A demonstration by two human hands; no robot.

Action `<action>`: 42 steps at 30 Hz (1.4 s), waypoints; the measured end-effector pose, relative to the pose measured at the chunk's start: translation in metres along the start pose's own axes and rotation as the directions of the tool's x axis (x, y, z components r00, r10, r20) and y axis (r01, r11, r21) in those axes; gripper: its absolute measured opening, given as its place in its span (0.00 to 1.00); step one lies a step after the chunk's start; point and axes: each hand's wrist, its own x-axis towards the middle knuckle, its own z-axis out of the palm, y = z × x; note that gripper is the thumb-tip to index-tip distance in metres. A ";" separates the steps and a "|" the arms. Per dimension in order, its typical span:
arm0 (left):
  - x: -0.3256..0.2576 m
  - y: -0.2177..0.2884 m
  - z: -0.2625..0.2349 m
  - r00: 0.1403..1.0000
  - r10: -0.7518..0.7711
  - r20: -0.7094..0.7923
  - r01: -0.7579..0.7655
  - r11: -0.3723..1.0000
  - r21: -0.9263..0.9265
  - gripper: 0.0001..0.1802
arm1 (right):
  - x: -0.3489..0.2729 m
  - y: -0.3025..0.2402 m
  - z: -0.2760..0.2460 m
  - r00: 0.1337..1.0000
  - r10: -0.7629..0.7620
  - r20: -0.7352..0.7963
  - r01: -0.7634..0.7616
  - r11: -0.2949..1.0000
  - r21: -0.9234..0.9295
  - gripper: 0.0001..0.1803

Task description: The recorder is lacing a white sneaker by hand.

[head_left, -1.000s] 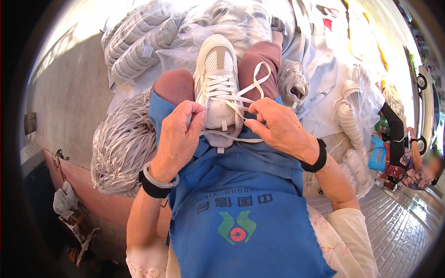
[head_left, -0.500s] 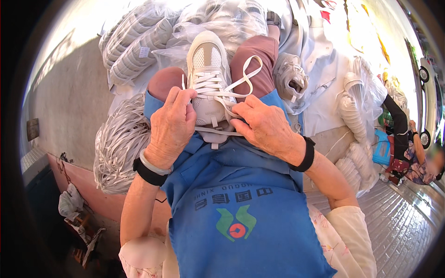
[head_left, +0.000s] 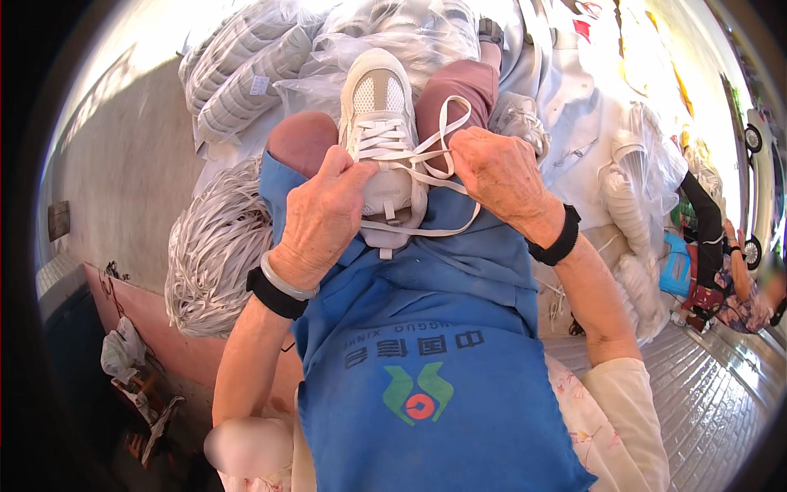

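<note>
Sneaker (head_left: pixel 385 187): white-and-beige, mesh toe; lying between the knees (head_left: pixel 303 141), toe pointing away from the person, heel end facing the blue apron (head_left: pixel 438 303).
Lace (head_left: pixel 381 139): white, flat, crossing the sneaker's front eyelets; one loop hanging over the right knee, one strand draping across the heel end.
Left hand (head_left: pixel 326 201): thumb and forefinger pinching narrow at the left eyelet edge; cannot tell if lace is caught between them.
Right hand (head_left: pixel 504 176): fingertips holding lace, grip narrow, just right of the sneaker.
Wrists: both wearing black wristbands (head_left: pixel 556 235); left also wearing a pale bangle (head_left: pixel 283 283).
Left of lap: lace bundle (head_left: pixel 217 254), grey-white, lying loose.
Beyond toe: nested grey stacks (head_left: pixel 242 94) sitting in clear plastic.
Beyond right hand: second shoe (head_left: pixel 520 115), partly hiding behind it.
Far right: another person (head_left: pixel 730 279) sitting; white car (head_left: pixel 760 180) standing near the rim.
</note>
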 end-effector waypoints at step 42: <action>-0.022 0.060 0.012 0.770 -0.463 0.438 0.579 0.222 -0.784 0.14 | -0.016 -0.066 -0.003 0.906 0.312 0.286 -0.408 0.463 0.787 0.17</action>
